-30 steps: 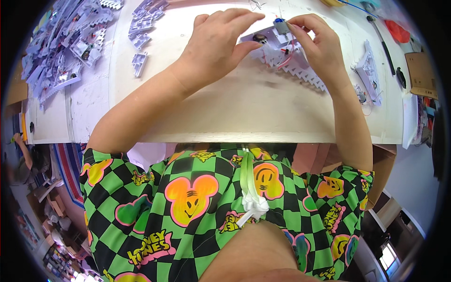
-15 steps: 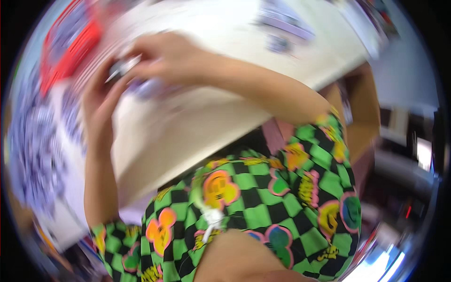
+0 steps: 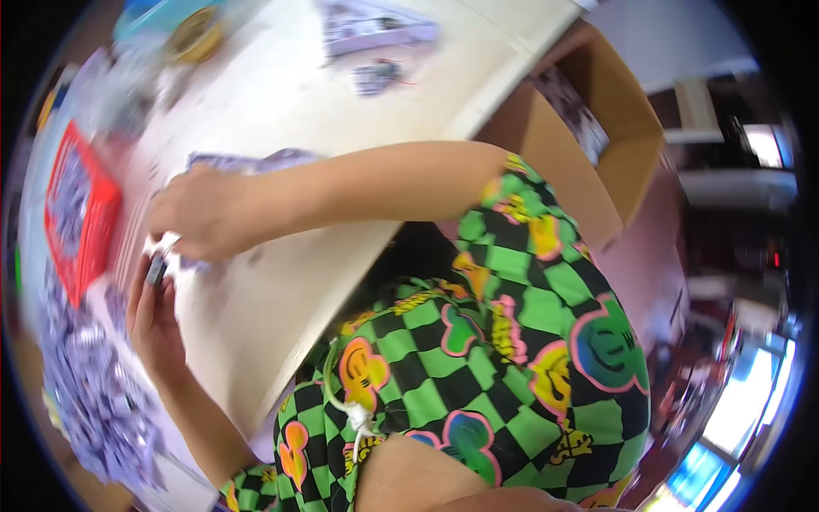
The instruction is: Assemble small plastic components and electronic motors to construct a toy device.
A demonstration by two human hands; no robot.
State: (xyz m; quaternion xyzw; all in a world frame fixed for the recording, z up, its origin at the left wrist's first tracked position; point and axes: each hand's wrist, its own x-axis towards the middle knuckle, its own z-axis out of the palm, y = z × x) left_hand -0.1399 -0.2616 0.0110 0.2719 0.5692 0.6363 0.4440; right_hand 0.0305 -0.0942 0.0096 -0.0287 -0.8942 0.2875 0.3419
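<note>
At the left side of the white table (image 3: 256, 341), my left hand (image 3: 158, 328) pinches a small dark grey and silver piece (image 3: 156, 271), whose kind I cannot make out. My right hand (image 3: 205, 212) is just above it, back of the hand up and fingers curled. A small shiny white bit (image 3: 167, 242) shows by the right fingertips; the grip itself is hidden. Beneath and behind the right hand lie lilac printed packets (image 3: 294, 159), partly covered by that hand and forearm.
A red basket (image 3: 104, 226) of lilac pieces stands at the left, with a heap of similar pieces (image 3: 94, 401) nearer me. Far left are clear plastic bags (image 3: 128, 94) and a tape roll (image 3: 196, 36). A lilac tray (image 3: 380, 34) lies far off; an open cardboard box (image 3: 567, 158) stands right.
The view has turned, so the table and basket sit differently. Both hands were close around the small piece; now it shows in my left fingers, with my right hand turned more palm-down above.
</note>
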